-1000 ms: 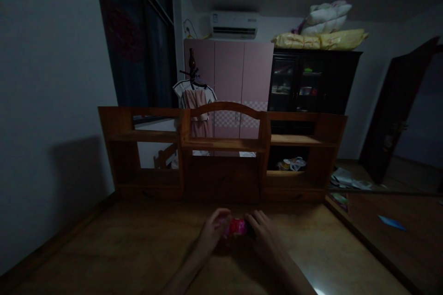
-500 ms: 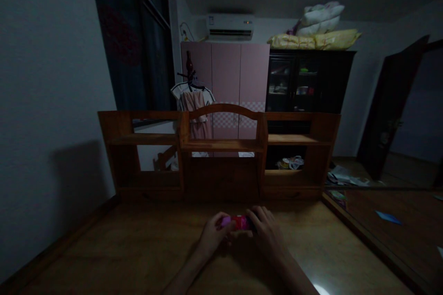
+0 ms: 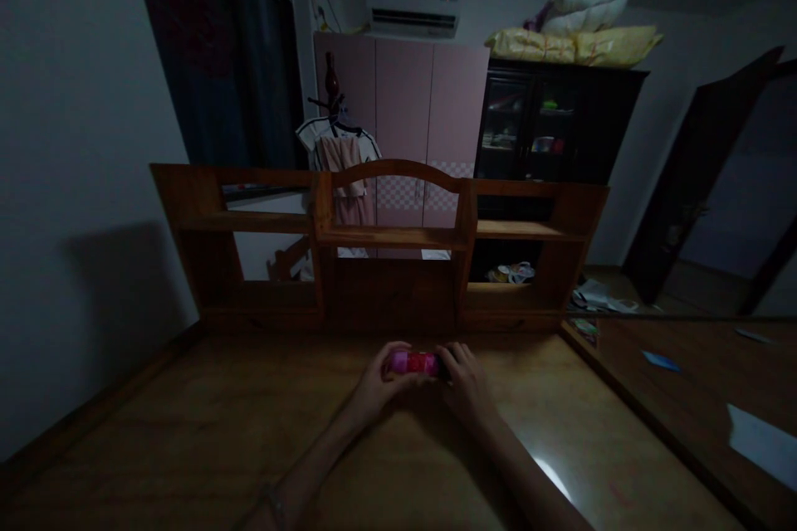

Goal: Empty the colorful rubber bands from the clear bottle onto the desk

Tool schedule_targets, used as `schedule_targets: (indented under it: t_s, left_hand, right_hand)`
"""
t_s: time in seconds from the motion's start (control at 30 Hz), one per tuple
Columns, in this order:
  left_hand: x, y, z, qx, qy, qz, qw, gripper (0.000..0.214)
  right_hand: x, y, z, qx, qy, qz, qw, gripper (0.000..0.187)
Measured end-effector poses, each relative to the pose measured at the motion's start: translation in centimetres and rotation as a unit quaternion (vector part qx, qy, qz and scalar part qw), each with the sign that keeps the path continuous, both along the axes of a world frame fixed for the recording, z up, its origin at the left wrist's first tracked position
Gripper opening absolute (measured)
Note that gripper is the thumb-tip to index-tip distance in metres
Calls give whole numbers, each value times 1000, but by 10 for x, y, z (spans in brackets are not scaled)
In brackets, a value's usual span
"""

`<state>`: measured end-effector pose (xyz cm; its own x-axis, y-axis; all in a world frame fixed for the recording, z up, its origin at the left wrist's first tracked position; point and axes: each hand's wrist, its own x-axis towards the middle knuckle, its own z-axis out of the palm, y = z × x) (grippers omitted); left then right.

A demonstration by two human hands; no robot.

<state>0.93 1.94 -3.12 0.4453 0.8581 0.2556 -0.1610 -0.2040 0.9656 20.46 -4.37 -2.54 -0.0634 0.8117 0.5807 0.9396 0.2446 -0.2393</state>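
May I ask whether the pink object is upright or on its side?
On its side: the pink object runs level between the left hand and right hand.

no text can be read in this dim room. the air conditioner [image 3: 414,4] on the far wall carries a small mark and a sticker, both too blurred to make out. the pattern on the near pink object [image 3: 414,362] is illegible too.

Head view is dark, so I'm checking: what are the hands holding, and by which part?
A small pink-and-red object, gripped at its ends: left hand on the left end, right hand on the right. What it is cannot be told.
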Motion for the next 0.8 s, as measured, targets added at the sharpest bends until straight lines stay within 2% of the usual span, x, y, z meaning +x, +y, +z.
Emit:
schedule_targets:
  t_s: [0.23, 0.33, 0.53, 0.63, 0.8]
  left_hand:
    - [1, 4, -2, 2, 20, -3, 1000, 50]
    - [0, 8, -7, -19, 38, 19, 999, 44]
    - [-7, 17, -10, -85, 21, 61, 994, 51]
    - [-5, 17, -9, -137, -23, 35, 990, 53]
    - [-1, 8, -2, -185, -114, -53, 975, 46]
  right_hand:
    - [3, -1, 5, -5, 11, 10, 1000, 56]
    - [3, -2, 6, -3, 6, 16, 1000, 57]
    - [7, -3, 9, 9, 24, 22, 999, 52]
    - [8, -2, 8, 19, 60, 27, 998, 50]
    - [6, 1, 4, 17, 119, 41, 992, 41]
